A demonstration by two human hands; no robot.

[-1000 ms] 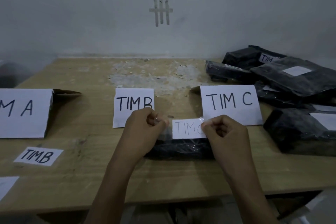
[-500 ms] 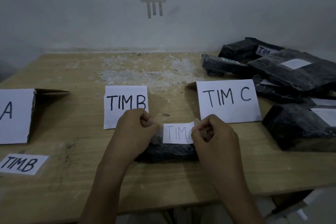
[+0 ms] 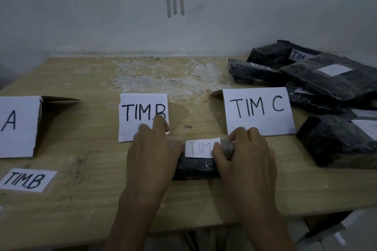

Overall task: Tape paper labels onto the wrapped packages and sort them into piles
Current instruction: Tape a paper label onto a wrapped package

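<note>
Far left on the table (image 3: 91, 149) there's a standing sign (image 3: 18, 126) where only the "A" shows. Nearer than it, a loose TIM.B label (image 3: 26, 180) lies flat. Next comes the TIM.B sign (image 3: 140, 108), with its lower right corner hidden behind the left hand (image 3: 153, 155). That hand's fingers look fairly straight and lie over the left end of the black package (image 3: 193, 169), which sits near the table's front edge, in the middle. It's a bit blurry though.

The small paper label (image 3: 201, 147) sits on top of the package, with "TIM" readable. The right hand (image 3: 246, 155) has its thumb on the label's right end and its fingers curled. It's too smeared to tell if it's pinching anything.

Just beyond is the TIM C sign (image 3: 257, 108). A pile of packages (image 3: 330, 79), some labelled, fills the far right.
</note>
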